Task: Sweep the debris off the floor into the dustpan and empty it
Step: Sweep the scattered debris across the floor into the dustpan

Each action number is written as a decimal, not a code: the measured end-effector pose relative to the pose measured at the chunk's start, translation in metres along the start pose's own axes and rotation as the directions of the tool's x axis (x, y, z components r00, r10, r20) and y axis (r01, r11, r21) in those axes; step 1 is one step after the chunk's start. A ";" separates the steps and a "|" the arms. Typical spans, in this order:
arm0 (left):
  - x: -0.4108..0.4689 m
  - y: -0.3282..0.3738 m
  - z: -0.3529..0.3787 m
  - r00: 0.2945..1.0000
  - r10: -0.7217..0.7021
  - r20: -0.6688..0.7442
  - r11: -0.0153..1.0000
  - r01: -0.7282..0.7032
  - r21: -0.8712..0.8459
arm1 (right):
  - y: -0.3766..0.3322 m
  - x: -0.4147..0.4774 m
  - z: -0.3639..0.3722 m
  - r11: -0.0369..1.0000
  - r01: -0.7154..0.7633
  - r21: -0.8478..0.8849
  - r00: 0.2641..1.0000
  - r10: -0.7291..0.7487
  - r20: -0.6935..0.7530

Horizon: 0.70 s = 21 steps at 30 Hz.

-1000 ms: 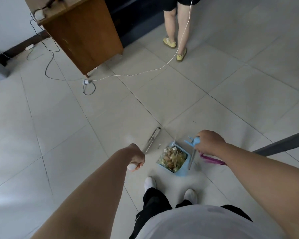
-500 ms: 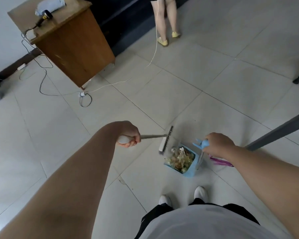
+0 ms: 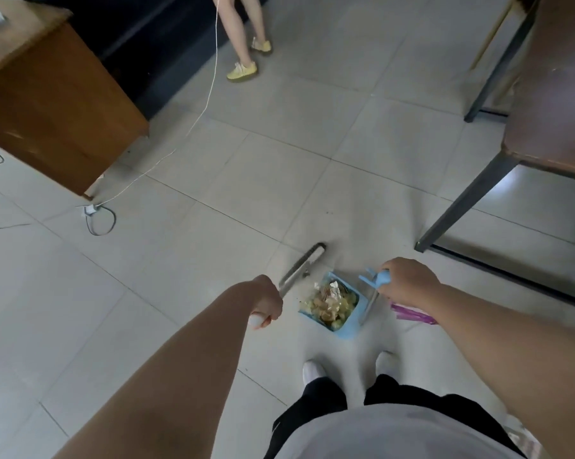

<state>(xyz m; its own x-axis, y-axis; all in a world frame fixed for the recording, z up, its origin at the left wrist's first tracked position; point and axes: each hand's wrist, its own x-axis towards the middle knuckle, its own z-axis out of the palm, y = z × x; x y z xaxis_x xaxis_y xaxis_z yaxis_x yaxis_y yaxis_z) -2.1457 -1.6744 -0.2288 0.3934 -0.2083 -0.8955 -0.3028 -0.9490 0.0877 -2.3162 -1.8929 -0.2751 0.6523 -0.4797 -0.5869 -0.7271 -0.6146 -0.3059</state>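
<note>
A light blue dustpan point(image 3: 355, 321) stands on the tiled floor just ahead of my feet, filled with yellowish scraps and crumpled foil point(image 3: 329, 301). My right hand point(image 3: 407, 281) grips the blue top of its upright handle. My left hand point(image 3: 267, 301) is closed on the white grip of a broom point(image 3: 304, 265), whose head rests on the floor just left of and beyond the pan's mouth. A few small crumbs lie between broom and pan.
A brown table with dark metal legs point(image 3: 471, 190) stands at the right. A wooden cabinet point(image 3: 57, 117) is at the left with cables and a plug point(image 3: 92, 210) on the floor. Another person's legs in yellow shoes point(image 3: 243, 69) stand ahead. A purple wrapper point(image 3: 412, 314) lies by the pan.
The broom head swung from in front of the pan's mouth out to the far left side, its shaft now pointing away from me. The view shifted right; the dustpan stayed put.
</note>
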 end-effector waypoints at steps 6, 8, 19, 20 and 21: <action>-0.045 0.019 -0.022 0.997 0.048 0.061 0.998 -0.051 0.047 | 0.005 -0.002 0.005 0.998 -0.042 0.049 0.999 0.041 0.023; -0.063 0.016 -0.035 0.999 0.038 0.024 0.999 -0.038 0.000 | 0.007 -0.004 0.002 0.998 -0.044 0.035 0.999 0.043 0.029; -0.049 0.010 -0.007 0.989 -0.121 -0.084 0.971 0.100 -0.218 | 0.027 -0.018 0.002 0.999 0.023 -0.043 0.999 -0.022 0.026; -0.043 0.011 0.002 0.987 -0.137 -0.089 0.969 0.115 -0.221 | 0.029 -0.019 0.002 0.998 0.035 -0.055 0.999 -0.034 0.027; -0.038 0.011 0.011 0.986 -0.145 -0.089 0.968 0.123 -0.218 | 0.031 -0.021 0.001 0.997 0.044 -0.064 0.999 -0.042 0.032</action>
<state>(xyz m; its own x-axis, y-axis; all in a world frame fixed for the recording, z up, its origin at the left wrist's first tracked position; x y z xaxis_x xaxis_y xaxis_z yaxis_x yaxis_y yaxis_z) -2.1737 -1.6742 -0.1982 0.5083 -0.0890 -0.8566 -0.0561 -0.9960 0.0702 -2.3523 -1.9016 -0.2729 0.6752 -0.4334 -0.5968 -0.6825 -0.6741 -0.2826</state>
